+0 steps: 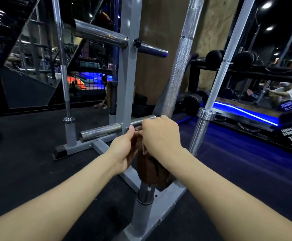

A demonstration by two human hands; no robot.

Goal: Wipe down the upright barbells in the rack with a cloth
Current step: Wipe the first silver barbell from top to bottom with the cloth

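Cloth point(150, 164), brown, wrapped around the lower barbell point(180, 66) just above its socket in the rack point(126, 84). Right hand point(161, 136) grips it from above, fingers curled around cloth and bar. Left hand point(124, 150) pinches the cloth's upper edge beside it.

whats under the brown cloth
The brown cloth wraps the lower shaft of the knurled barbell. Below it, bare bar enters the rack's grey sleeve. The wrapped stretch is hidden by the cloth and both hands.
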